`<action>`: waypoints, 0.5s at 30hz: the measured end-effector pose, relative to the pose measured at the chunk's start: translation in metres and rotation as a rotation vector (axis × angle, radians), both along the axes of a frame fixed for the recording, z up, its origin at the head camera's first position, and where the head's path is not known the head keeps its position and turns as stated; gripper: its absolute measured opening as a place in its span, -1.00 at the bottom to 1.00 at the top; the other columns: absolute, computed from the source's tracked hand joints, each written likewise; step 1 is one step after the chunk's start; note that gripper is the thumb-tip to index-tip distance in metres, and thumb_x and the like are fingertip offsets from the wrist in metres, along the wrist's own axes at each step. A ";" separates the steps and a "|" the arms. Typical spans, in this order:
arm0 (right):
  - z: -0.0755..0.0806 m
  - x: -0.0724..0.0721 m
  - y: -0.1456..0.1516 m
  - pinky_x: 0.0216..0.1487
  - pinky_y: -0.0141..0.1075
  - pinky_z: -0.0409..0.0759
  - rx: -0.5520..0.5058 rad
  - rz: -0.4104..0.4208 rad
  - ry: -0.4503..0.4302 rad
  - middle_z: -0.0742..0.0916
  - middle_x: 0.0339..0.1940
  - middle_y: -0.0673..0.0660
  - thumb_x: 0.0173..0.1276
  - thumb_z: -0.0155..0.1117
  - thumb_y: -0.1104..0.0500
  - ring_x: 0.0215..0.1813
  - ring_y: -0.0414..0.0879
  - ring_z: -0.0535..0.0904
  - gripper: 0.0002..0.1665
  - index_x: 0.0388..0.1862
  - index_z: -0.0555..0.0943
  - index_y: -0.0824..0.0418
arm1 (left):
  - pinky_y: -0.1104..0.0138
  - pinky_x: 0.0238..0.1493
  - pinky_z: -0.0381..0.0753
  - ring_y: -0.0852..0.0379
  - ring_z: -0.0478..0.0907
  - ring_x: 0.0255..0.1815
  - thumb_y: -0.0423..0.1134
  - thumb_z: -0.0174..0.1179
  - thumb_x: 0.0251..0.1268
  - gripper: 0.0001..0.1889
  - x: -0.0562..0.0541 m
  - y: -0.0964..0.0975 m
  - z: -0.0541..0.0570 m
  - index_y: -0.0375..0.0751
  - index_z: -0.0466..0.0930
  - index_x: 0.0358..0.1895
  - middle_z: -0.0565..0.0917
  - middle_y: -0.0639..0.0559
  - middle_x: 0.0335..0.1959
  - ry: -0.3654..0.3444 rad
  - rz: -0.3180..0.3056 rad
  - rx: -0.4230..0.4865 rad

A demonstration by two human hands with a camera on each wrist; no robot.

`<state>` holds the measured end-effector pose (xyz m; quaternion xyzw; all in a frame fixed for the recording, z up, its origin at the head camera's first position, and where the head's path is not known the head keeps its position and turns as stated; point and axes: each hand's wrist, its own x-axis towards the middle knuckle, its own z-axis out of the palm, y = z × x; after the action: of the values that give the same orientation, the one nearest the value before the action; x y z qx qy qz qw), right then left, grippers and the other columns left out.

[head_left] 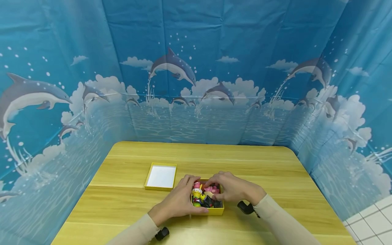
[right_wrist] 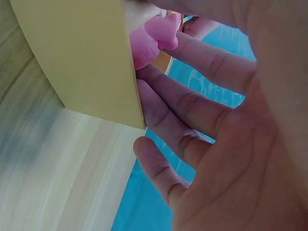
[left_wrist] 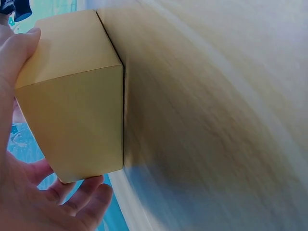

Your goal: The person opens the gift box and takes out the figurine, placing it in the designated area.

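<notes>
A yellow open-topped box (head_left: 214, 211) stands on the table, packed with several small colourful toy figures. My left hand (head_left: 179, 200) grips it from the left, thumb along the near wall and fingers at the far wall; the left wrist view shows the box's plain side (left_wrist: 77, 122) in that grip. From the right, my right hand (head_left: 235, 188) reaches over the rim, with thumb and index finger around a pink toy figure (right_wrist: 151, 38) inside. A yellow-and-pink figure (head_left: 197, 192) lies at the left of the box, and a black-and-yellow one (head_left: 206, 201) near the front.
A shallow yellow box lid (head_left: 161, 176) with a white inside lies left of the box. The wooden table (head_left: 260, 163) has rounded far corners. Behind it hangs a blue dolphin-print curtain (head_left: 196, 126), which also covers both sides. White floor tiles (head_left: 375, 219) show at the lower right.
</notes>
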<state>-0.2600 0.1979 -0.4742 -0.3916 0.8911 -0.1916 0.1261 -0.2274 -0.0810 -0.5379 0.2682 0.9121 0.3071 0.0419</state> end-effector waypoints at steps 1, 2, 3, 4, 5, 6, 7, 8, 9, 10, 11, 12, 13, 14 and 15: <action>-0.001 0.000 0.000 0.44 0.13 0.72 0.001 -0.001 -0.002 0.86 0.36 -0.04 0.66 0.60 0.05 0.34 0.00 0.74 -0.52 0.49 0.79 0.00 | -0.11 0.54 0.73 -0.03 0.58 0.54 0.67 0.55 0.18 0.33 0.000 0.000 0.000 -0.06 0.28 0.85 0.49 -0.02 0.64 0.001 0.001 0.000; -0.001 -0.001 -0.001 0.43 0.12 0.72 0.001 -0.001 -0.002 0.86 0.36 -0.04 0.66 0.60 0.06 0.33 -0.01 0.74 -0.52 0.49 0.79 0.00 | -0.11 0.53 0.73 -0.03 0.58 0.54 0.67 0.54 0.18 0.33 -0.001 0.000 -0.001 -0.06 0.28 0.85 0.50 -0.02 0.64 0.002 0.003 -0.001; -0.001 -0.001 -0.001 0.42 0.11 0.72 0.001 -0.002 -0.004 0.86 0.35 -0.05 0.66 0.60 0.06 0.33 -0.02 0.74 -0.52 0.49 0.79 0.00 | -0.10 0.53 0.74 -0.03 0.58 0.54 0.67 0.54 0.18 0.33 -0.001 0.000 -0.001 -0.06 0.28 0.85 0.50 -0.02 0.64 0.004 0.004 -0.002; -0.001 -0.001 -0.001 0.42 0.09 0.72 0.003 -0.006 -0.005 0.86 0.35 -0.05 0.66 0.60 0.06 0.32 -0.03 0.73 -0.52 0.48 0.79 0.00 | -0.10 0.53 0.74 -0.02 0.58 0.53 0.68 0.54 0.18 0.33 -0.001 0.000 -0.001 -0.06 0.28 0.85 0.50 -0.02 0.64 0.006 0.006 -0.002; -0.001 -0.002 -0.001 0.42 0.10 0.72 0.002 -0.005 -0.004 0.86 0.35 -0.05 0.66 0.60 0.07 0.32 -0.03 0.73 -0.52 0.48 0.79 0.00 | -0.10 0.52 0.74 -0.02 0.58 0.53 0.68 0.54 0.18 0.33 -0.002 0.000 -0.001 -0.06 0.29 0.85 0.50 -0.01 0.63 0.010 0.008 -0.002; -0.001 -0.002 -0.001 0.42 0.10 0.72 0.002 -0.008 -0.006 0.86 0.34 -0.05 0.65 0.60 0.08 0.32 -0.03 0.73 -0.52 0.48 0.79 0.00 | -0.09 0.52 0.74 -0.02 0.58 0.53 0.68 0.53 0.18 0.33 -0.002 0.000 -0.001 -0.06 0.29 0.85 0.51 -0.01 0.63 0.013 0.009 -0.003; -0.001 -0.002 -0.001 0.42 0.10 0.72 0.005 -0.013 -0.010 0.86 0.34 -0.05 0.65 0.59 0.07 0.32 -0.03 0.72 -0.52 0.48 0.79 0.00 | -0.09 0.51 0.75 -0.01 0.59 0.52 0.68 0.54 0.17 0.33 -0.002 0.000 -0.002 -0.06 0.29 0.84 0.51 -0.01 0.62 0.014 0.009 -0.002; -0.001 -0.002 -0.001 0.42 0.11 0.71 0.004 -0.014 -0.012 0.86 0.33 -0.05 0.65 0.60 0.08 0.32 -0.02 0.72 -0.52 0.48 0.80 0.00 | -0.08 0.51 0.75 0.00 0.59 0.50 0.68 0.54 0.17 0.33 -0.002 0.001 -0.002 -0.06 0.29 0.84 0.51 -0.01 0.61 0.013 0.008 -0.001; -0.001 -0.002 -0.001 0.43 0.12 0.71 0.006 -0.019 -0.017 0.85 0.33 -0.05 0.65 0.59 0.07 0.32 -0.03 0.72 -0.52 0.48 0.80 0.00 | -0.07 0.51 0.75 0.01 0.59 0.50 0.69 0.54 0.16 0.33 -0.003 0.001 -0.002 -0.05 0.30 0.84 0.51 0.00 0.61 0.013 0.009 -0.001; -0.001 -0.002 -0.001 0.43 0.12 0.71 0.008 -0.021 -0.018 0.85 0.32 -0.05 0.65 0.59 0.07 0.32 -0.03 0.72 -0.52 0.48 0.80 0.00 | -0.06 0.51 0.75 0.02 0.59 0.49 0.69 0.54 0.16 0.33 -0.003 0.001 -0.003 -0.05 0.30 0.84 0.52 0.00 0.60 0.014 0.010 -0.001; -0.001 -0.002 -0.001 0.42 0.13 0.71 0.008 -0.020 -0.020 0.85 0.32 -0.05 0.65 0.59 0.06 0.31 -0.02 0.71 -0.52 0.48 0.80 0.00 | -0.06 0.51 0.75 0.02 0.59 0.49 0.69 0.54 0.15 0.33 -0.003 0.002 -0.004 -0.04 0.30 0.83 0.52 0.01 0.60 0.014 0.011 -0.002; -0.001 -0.002 -0.001 0.42 0.13 0.71 0.009 -0.020 -0.022 0.85 0.31 -0.05 0.65 0.60 0.06 0.31 -0.03 0.71 -0.52 0.48 0.80 -0.01 | -0.05 0.51 0.75 0.03 0.59 0.49 0.70 0.54 0.14 0.33 -0.003 0.002 -0.005 -0.04 0.30 0.83 0.52 0.02 0.60 0.014 0.011 -0.003; -0.002 -0.003 -0.001 0.43 0.13 0.70 0.012 -0.022 -0.024 0.85 0.31 -0.06 0.65 0.59 0.05 0.31 -0.03 0.71 -0.52 0.48 0.80 -0.01 | -0.05 0.51 0.75 0.03 0.59 0.49 0.70 0.55 0.14 0.33 -0.003 0.002 -0.005 -0.03 0.30 0.83 0.52 0.02 0.60 0.014 0.013 -0.003; -0.002 -0.003 -0.001 0.42 0.14 0.71 0.010 -0.019 -0.024 0.85 0.31 -0.05 0.65 0.60 0.05 0.31 -0.03 0.71 -0.52 0.48 0.80 -0.01 | -0.05 0.52 0.75 0.03 0.59 0.49 0.70 0.55 0.13 0.34 -0.003 0.002 -0.006 -0.03 0.31 0.83 0.52 0.02 0.60 0.016 0.015 -0.003; -0.002 -0.003 -0.002 0.42 0.13 0.71 0.010 -0.020 -0.026 0.85 0.31 -0.05 0.65 0.60 0.05 0.31 -0.03 0.71 -0.52 0.48 0.80 -0.01 | -0.05 0.52 0.75 0.03 0.59 0.50 0.70 0.55 0.13 0.33 -0.003 0.002 -0.006 -0.03 0.31 0.82 0.52 0.03 0.60 0.019 0.016 -0.005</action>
<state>-0.2626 0.1964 -0.4759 -0.3795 0.8942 -0.1934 0.1377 -0.2304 -0.0793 -0.5439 0.2638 0.9153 0.3027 0.0314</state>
